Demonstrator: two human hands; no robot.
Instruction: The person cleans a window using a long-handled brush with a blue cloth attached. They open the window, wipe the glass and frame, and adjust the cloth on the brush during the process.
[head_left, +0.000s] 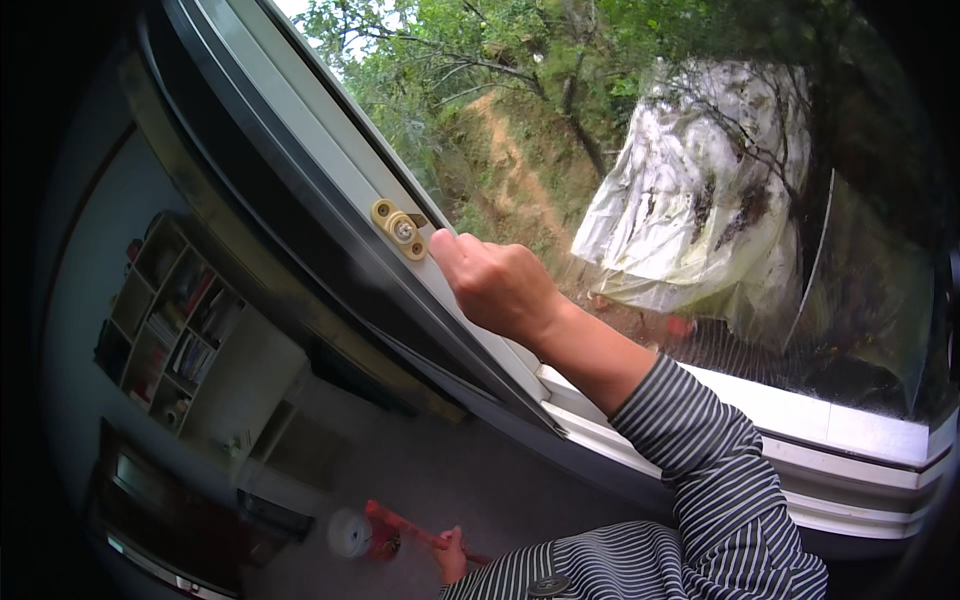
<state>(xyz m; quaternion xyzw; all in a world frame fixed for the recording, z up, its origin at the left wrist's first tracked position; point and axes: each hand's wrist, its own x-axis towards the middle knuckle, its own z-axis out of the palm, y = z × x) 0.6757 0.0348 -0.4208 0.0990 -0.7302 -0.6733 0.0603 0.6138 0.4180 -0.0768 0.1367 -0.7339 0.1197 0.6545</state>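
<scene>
My right hand (495, 285) is closed in a fist at the white window sash frame (330, 161), beside a beige window latch (403, 230) with screws and a small dark hooked lever. My thumb side is close to the latch. The fingertips are hidden, so I cannot tell whether they grip the latch, the frame edge or nothing. Low in the view, my left hand (451, 555) holds a long red handle (416, 531). Its far end widens near a red object (384, 541), whose exact kind is unclear. Both sleeves are striped.
A pale round container (349, 533) is on the floor. White sill tracks (840, 480) run along the lower right. Behind the dark sash edge stands a shelf unit (176, 330) with books. Outside the glass, a whitish plastic sheet (697, 202) hangs before trees and a slope.
</scene>
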